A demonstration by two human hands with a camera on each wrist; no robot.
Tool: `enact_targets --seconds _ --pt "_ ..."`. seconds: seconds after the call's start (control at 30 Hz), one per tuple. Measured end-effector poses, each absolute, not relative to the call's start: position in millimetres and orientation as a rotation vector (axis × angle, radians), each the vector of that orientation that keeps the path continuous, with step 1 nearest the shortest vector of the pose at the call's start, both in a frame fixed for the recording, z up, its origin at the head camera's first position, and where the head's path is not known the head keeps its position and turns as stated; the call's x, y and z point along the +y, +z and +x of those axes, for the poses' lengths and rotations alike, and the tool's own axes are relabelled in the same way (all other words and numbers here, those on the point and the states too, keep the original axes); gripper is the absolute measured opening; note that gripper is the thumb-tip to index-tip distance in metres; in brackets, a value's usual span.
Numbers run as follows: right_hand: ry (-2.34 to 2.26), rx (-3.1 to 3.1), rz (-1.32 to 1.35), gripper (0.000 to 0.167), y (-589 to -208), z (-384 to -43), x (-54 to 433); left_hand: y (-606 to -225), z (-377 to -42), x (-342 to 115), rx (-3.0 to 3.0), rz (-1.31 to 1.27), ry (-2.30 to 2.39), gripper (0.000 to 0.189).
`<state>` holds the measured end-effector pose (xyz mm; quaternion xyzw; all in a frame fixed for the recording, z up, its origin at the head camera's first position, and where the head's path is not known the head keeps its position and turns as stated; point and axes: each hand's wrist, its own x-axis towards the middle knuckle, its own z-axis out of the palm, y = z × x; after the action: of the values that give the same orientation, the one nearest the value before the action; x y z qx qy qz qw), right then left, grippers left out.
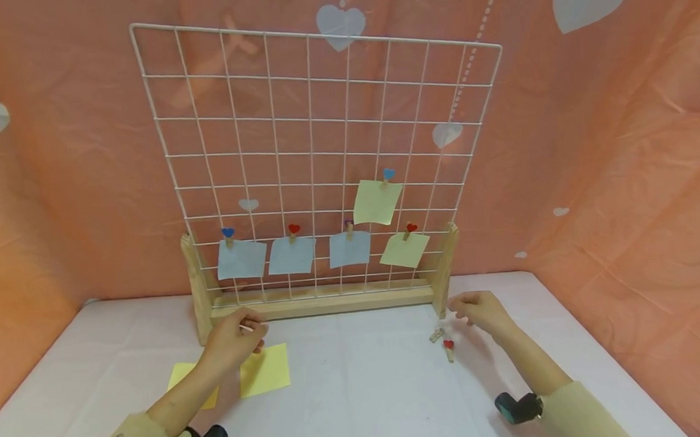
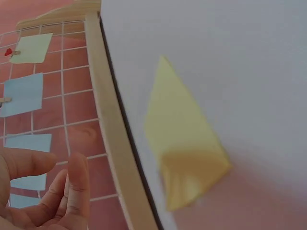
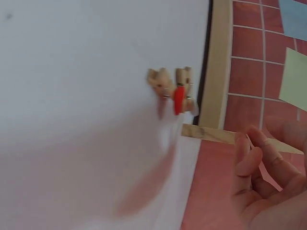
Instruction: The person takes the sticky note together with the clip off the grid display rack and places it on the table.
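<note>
My left hand [image 1: 235,338] hovers above a yellow sticky note [image 1: 269,372] on the table, its fingers loosely bent with nothing between them. Another yellow sticky note [image 1: 181,374] lies partly under my left forearm. Near the right foot of a white wire grid [image 1: 314,117], my right hand [image 1: 481,311] hangs with relaxed fingers, holding nothing. Below it lie a small wooden clothespin [image 1: 437,335] and a clothespin with a red heart [image 1: 450,351]. In the left wrist view, the yellow note [image 2: 182,120] has a curled, shaded end.
The grid stands in a wooden base [image 1: 325,305]. Heart-topped clothespins hold blue notes [image 1: 292,257] along its lower part, and a lower green note [image 1: 405,250] and upper green note [image 1: 376,202] at right. An orange curtain [image 1: 615,129] hangs behind the white table [image 1: 360,391].
</note>
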<state>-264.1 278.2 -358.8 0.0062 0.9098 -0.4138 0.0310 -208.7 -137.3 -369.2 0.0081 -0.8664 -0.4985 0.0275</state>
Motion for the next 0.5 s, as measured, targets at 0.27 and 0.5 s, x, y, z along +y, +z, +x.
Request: enact_targets --seconds 0.27,0.5 --pt "-1.323 2.822 0.005 0.033 -346 -270 275 -356 -219 -123 -2.628 0.006 -1.577 0.025" --pt "-1.386 2.819 0.017 0.036 -341 -275 269 -345 -225 -111 -2.607 -0.048 -1.553 0.021"
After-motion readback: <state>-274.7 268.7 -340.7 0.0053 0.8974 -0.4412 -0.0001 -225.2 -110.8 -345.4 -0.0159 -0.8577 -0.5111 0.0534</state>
